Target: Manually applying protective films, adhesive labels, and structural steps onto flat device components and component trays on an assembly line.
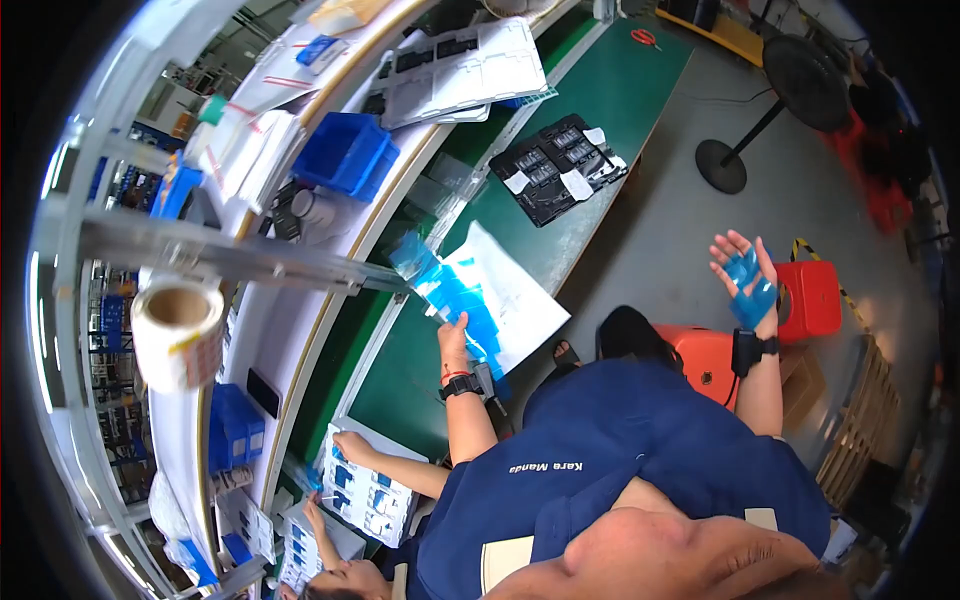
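Note:
My left hand [454, 345] is closed at the edge of some blue plastic film [462, 296], which lies in shiny overlapping pieces on the green bench. A white sheet [522, 308] sits beside and partly under this film. Away from the bench, over the floor to the right, my right hand [745, 280] is raised with its fingers spread. A piece of blue film [752, 300] lies across its palm. Both wrists wear black bands.
A black tray with parts [560, 168] rests farther along the bench [625, 85], near red scissors [645, 39]. Blue bins [345, 155] and a tape roll [178, 330] are at left. A co-worker's hand [348, 448] touches a white tray. A fan [722, 165] and red stools [808, 300] stand right.

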Demonstrator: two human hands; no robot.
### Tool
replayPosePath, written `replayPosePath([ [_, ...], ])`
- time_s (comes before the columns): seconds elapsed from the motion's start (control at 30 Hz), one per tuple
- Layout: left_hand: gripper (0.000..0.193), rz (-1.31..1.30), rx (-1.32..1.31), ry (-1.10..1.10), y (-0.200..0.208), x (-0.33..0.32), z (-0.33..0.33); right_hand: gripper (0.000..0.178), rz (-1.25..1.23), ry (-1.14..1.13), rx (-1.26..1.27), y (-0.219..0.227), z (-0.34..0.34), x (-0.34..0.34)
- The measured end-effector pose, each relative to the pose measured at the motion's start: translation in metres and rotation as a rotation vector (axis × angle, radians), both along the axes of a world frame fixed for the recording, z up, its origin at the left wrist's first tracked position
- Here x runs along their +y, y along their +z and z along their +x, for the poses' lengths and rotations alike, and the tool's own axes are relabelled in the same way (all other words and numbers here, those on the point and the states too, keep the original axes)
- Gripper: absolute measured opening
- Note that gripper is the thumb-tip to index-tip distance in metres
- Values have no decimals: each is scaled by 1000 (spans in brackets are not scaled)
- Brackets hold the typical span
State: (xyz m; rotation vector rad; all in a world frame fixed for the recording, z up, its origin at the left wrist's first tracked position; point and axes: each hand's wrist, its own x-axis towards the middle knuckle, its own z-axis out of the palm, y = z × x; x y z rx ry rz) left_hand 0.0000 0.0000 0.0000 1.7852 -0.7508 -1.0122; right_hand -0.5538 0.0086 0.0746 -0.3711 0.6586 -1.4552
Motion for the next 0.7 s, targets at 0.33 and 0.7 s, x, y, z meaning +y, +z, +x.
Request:
replayPosePath([
  [0.33, 25, 225, -683, 263, -24, -39, 12, 45, 87, 318, -5, 24, 37, -242],
  [0.7, 98, 559, -947, 760, 26, -75, -70, 45, 91, 635, 185, 66, 64, -411],
])
